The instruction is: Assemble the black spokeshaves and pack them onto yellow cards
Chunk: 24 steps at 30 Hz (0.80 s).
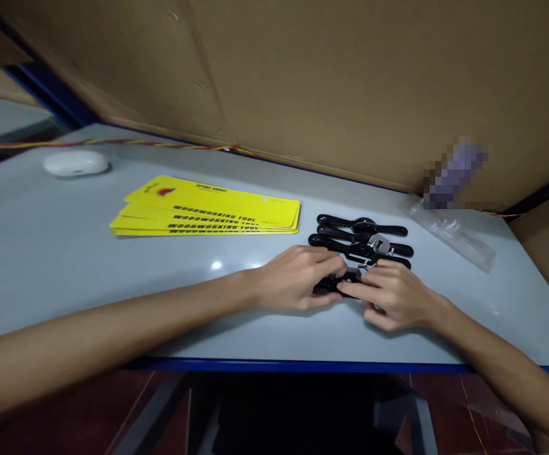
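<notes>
Near the table's front edge, my left hand (302,277) is closed round the left part of a black tool (326,285). My right hand (392,294) is closed on the same tool from the right, its fingers touching the middle, which they partly cover. Just behind my hands lie several black two-handled tools (340,222) in a close row. A silver metal plate (379,244) shows on one of them. To the left, yellow cards (212,205) printed "WOODWORKING TOOL" are fanned in a stack.
A white rounded case (76,163) sits at the back left of the grey table (151,265). Clear plastic packaging (458,237) lies at the right, below a pixelated purple patch. Twisted red and yellow wires (160,144) run along the back, before a brown board (302,95).
</notes>
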{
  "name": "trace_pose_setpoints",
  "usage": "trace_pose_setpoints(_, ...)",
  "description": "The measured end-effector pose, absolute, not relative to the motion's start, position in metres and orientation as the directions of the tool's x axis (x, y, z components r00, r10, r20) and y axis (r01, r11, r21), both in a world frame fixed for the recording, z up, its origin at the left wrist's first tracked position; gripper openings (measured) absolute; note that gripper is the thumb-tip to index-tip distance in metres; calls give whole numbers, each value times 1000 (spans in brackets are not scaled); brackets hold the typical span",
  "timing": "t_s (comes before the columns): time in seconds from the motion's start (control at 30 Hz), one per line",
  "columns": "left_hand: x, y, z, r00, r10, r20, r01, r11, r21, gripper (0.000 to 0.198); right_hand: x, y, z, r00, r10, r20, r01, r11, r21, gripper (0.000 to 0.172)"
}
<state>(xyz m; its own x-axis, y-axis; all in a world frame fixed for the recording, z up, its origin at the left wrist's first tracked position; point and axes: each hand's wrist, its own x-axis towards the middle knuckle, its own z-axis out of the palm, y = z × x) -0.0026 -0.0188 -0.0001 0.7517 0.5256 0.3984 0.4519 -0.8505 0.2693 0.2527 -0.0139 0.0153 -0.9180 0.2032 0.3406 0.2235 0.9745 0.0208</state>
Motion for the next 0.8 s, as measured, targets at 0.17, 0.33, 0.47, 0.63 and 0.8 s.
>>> trace_pose_setpoints(0.17,-3,-19,0,750,537,387,466,-843,268,25,257,-10,19,-903,253,347,280,960,29,38)
trace_pose_setpoints(0.33,-3,-19,-2,751,530,394,459,-848,266,29,257,-11,19,-893,262,365,287,958,15,35)
trace_pose_setpoints(0.47,-3,-19,-3,750,518,411,462,-855,235,34,254,-12,18,-878,283,387,304,953,-7,28)
trace_pose_setpoints(0.63,-3,-19,-3,757,522,394,476,-853,216,40,253,-12,18,-862,310,402,309,949,-69,22)
trace_pose_setpoints(0.8,-4,-18,-3,760,529,377,483,-848,217,39,255,-12,19,-870,322,374,319,945,-73,18)
